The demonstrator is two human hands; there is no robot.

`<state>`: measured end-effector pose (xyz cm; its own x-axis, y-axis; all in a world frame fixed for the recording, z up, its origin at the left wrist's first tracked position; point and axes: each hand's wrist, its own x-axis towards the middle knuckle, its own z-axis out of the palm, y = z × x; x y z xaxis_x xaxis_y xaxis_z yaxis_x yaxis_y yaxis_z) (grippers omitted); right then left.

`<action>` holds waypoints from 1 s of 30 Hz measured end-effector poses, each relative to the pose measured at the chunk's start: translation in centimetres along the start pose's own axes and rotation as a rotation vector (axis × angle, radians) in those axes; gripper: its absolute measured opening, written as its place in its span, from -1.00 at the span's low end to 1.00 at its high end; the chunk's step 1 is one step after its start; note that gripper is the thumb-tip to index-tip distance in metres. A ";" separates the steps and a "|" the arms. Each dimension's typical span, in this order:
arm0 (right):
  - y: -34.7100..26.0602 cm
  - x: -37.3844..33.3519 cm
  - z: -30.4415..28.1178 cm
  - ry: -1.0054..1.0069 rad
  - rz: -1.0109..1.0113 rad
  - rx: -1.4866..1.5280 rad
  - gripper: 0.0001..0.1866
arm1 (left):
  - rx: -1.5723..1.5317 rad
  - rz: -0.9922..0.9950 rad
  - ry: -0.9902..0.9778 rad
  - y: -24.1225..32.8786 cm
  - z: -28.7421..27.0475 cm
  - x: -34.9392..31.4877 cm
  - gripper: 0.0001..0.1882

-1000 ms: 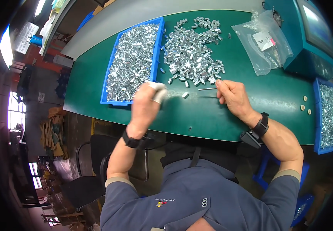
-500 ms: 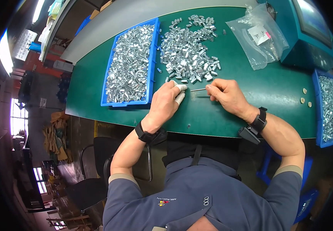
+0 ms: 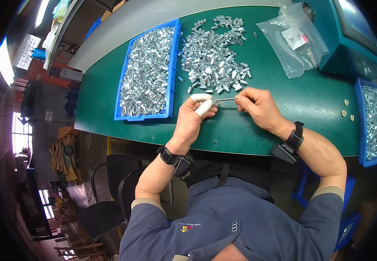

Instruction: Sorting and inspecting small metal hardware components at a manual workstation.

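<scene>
My left hand [image 3: 193, 114] has white finger cots [image 3: 203, 104] on the thumb and a finger. It pinches a small silver metal part [image 3: 215, 104], mostly covered by the fingertips. In my right hand [image 3: 260, 108] a thin metal rod [image 3: 227, 99] is gripped between thumb and fingers, pointing left. The rod's far end meets the part at the left fingertips; whether it is inside the part I cannot tell. Just beyond both hands spreads a loose pile of short silver metal pieces [image 3: 217, 61] on the green table [image 3: 258, 135].
A blue tray [image 3: 171, 78] full of similar metal pieces stands left of the pile. To the far right is another blue tray [image 3: 362, 130] of shiny parts. A clear plastic bag [image 3: 291, 52], a teal machine [image 3: 345, 61] and three small beige pieces [image 3: 344, 113] lie or stand right.
My left hand has turned and moved slightly right, from beside the pile's near edge to the rod's end, now with a small metal part in its pinch. The right hand has barely moved.
</scene>
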<state>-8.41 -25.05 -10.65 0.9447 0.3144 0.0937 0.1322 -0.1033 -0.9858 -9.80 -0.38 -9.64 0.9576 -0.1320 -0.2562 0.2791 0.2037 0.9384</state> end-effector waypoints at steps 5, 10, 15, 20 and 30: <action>-0.3 -0.2 -0.1 -0.019 0.022 0.014 -0.78 | -0.077 0.022 0.039 -0.6 0.5 0.0 -0.78; -0.4 -0.1 0.0 0.056 -0.056 0.024 -0.82 | -0.017 0.061 0.026 -1.1 0.8 -0.1 -0.77; -0.3 -0.2 0.2 0.084 -0.089 0.058 -0.82 | -0.007 0.050 -0.006 -1.0 1.3 -0.2 -0.75; -0.3 -0.2 0.0 0.025 -0.033 0.032 -0.78 | 0.036 0.083 -0.013 -1.3 1.8 -0.4 -0.78; -1.1 -0.6 0.3 -0.097 0.013 -0.055 -0.62 | 0.149 0.093 -0.084 -1.8 2.1 -0.8 -0.82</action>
<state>-9.24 -24.82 -9.70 0.9135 0.4018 0.0641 0.1383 -0.1586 -0.9776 -11.22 -2.66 -10.66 0.9676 -0.2015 -0.1524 0.1701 0.0739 0.9826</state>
